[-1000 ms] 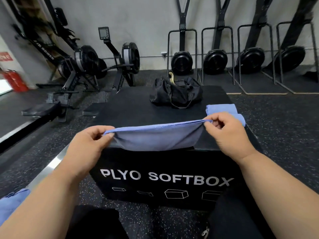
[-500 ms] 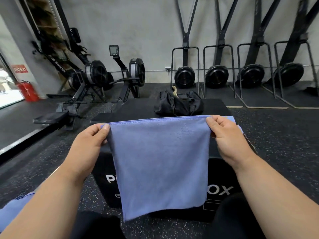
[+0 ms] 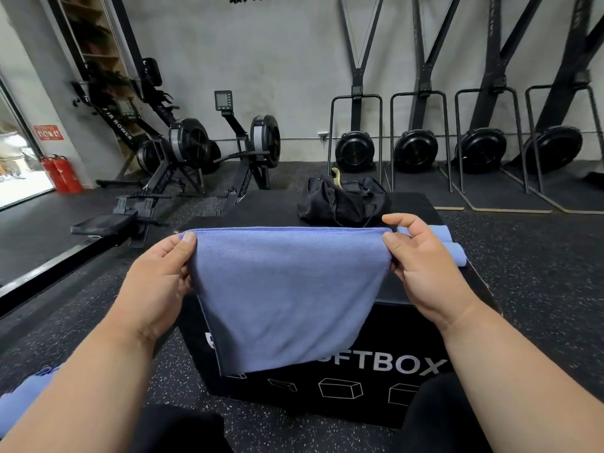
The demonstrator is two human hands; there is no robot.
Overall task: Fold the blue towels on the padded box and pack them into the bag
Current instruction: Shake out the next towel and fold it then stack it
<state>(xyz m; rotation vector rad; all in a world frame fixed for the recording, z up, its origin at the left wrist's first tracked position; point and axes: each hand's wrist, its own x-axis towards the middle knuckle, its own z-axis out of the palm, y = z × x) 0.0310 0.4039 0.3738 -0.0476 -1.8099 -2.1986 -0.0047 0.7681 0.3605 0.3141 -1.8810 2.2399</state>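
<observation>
A blue towel [image 3: 287, 295] hangs spread out in the air in front of the black padded box [image 3: 385, 351]. My left hand [image 3: 160, 282] pinches its top left corner and my right hand [image 3: 421, 266] pinches its top right corner. The top edge is stretched level between them. A folded blue towel [image 3: 449, 246] lies on the box top just behind my right hand. The black bag [image 3: 343, 201] sits at the far side of the box top, partly open.
Another blue cloth [image 3: 19, 407] lies at the lower left by my left arm. Rowing machines [image 3: 196, 155] stand on the floor to the left, and upright stored rowers [image 3: 418, 148] line the back wall. Red fire extinguishers [image 3: 62, 174] stand by the doorway.
I lifted the towel from a slack fold at the box's front edge and held it up spread open. Since half a second ago its lower edge has swung in towards the box.
</observation>
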